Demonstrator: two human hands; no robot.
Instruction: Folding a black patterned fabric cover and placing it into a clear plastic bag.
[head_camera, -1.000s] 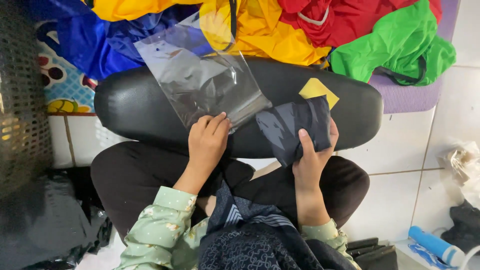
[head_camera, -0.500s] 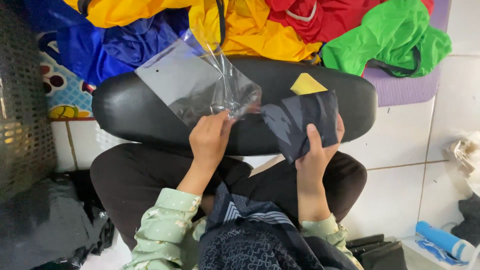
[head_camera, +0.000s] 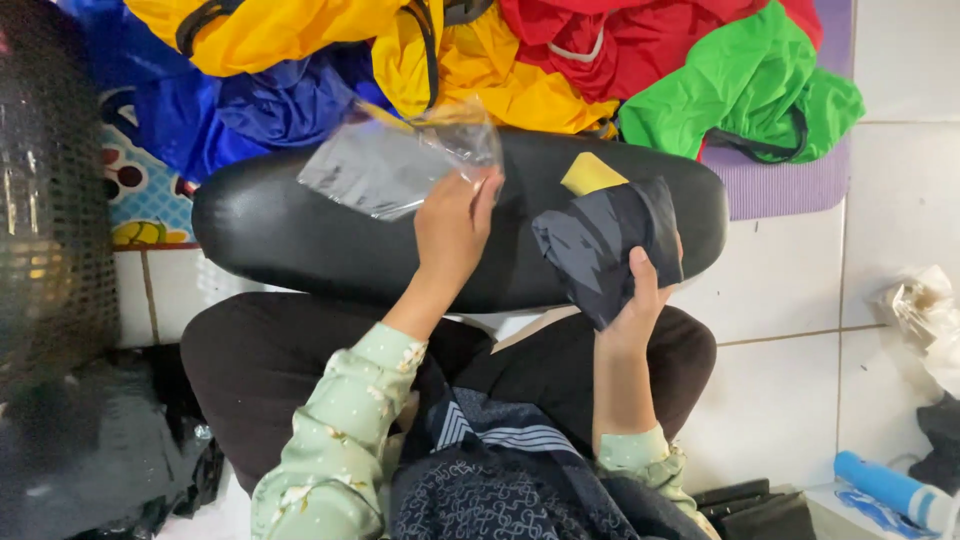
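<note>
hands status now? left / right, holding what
Left hand: closed on a clear plastic bag, lifted above the black cushion.
Right hand: closed on a folded dark cloth.

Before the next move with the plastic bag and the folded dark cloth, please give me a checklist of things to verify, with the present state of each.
1. Left hand has a grip on the clear plastic bag: ok, the fingers pinch one edge.
2. Bag mouth open: cannot tell, the bag looks crumpled near the fingers.
3. Right hand holds the folded dark cloth: ok, the thumb presses on its front.
4. Cloth is folded compactly: ok, though one corner hangs loose at the bottom.
5. Yellow piece stays with the cloth: cannot tell, it only peeks out above the top edge.
6. Black cushion has free surface under both hands: ok.
</note>
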